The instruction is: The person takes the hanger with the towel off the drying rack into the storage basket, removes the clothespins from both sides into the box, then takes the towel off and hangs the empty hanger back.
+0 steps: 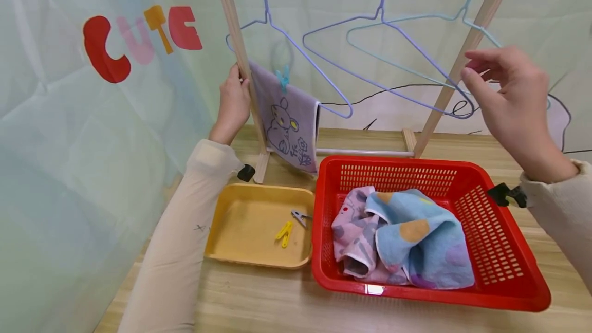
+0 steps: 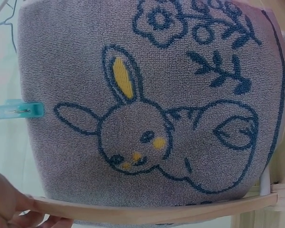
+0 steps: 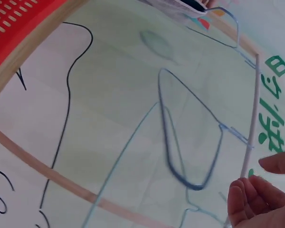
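Observation:
My left hand [image 1: 236,99] grips the left wooden post [image 1: 231,19] of a small drying rack. Right beside it a grey-purple towel [image 1: 289,127] with a rabbit and flower design hangs on the left blue hanger [image 1: 314,68]. A light-blue clothespin [image 1: 283,78] pinches the towel's top edge. In the left wrist view, fingers [image 2: 28,218] curl at the post, partly hidden by it. Raised at the right, my right hand [image 1: 513,96] holds nothing, its thumb and bent fingers apart. It is near a teal hanger [image 1: 416,16] and a purple hanger [image 1: 342,71].
A red basket [image 1: 402,162] holds a pink cloth [image 1: 353,230] and a blue spotted cloth [image 1: 421,245]. To its left, a yellow tray [image 1: 245,230] contains a yellow clothespin [image 1: 284,234] and a grey clothespin [image 1: 300,217]. The right wooden post [image 1: 467,55] stands behind the basket.

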Demonstrator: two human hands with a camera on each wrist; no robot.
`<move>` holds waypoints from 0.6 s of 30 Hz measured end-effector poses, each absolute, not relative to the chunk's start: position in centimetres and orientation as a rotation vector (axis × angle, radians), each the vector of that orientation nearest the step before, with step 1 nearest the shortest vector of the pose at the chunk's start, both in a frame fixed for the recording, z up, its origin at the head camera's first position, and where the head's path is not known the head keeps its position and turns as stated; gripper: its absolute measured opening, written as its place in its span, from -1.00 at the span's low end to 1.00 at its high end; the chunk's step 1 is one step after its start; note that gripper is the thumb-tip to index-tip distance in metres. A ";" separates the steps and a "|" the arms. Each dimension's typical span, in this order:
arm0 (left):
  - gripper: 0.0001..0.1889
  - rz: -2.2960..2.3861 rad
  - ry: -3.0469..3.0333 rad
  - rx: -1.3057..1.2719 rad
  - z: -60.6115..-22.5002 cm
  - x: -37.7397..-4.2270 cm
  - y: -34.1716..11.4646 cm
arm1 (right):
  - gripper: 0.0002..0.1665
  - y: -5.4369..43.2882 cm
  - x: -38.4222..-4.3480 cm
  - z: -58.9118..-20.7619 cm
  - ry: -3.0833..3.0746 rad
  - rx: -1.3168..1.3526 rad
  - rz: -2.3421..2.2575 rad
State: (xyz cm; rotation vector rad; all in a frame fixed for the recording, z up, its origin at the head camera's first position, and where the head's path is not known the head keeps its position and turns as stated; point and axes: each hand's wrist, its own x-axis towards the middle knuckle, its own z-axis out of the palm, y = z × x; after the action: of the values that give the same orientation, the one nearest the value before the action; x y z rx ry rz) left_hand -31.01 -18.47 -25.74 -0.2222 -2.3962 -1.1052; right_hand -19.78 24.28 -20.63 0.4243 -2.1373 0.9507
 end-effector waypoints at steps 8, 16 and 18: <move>-0.54 -1.124 -2.394 -0.210 -26.0 -30.8 -18.4 | -0.69 20.8 -19.3 -19.0 -2.127 0.693 0.722; -0.55 -1.122 -2.388 -0.206 -25.5 -31.2 -18.3 | -0.72 16.1 -19.8 -17.5 -2.183 0.845 0.776; -0.55 -1.124 -2.388 -0.202 -25.5 -31.3 -18.3 | -0.70 15.1 -20.2 -17.3 -2.231 0.869 0.815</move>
State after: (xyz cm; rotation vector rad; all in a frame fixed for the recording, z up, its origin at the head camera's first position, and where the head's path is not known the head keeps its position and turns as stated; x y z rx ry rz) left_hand -31.31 -18.27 -25.50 -0.2022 -2.3884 -1.1235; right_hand -20.24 15.08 -17.35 0.8694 -2.2314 0.8154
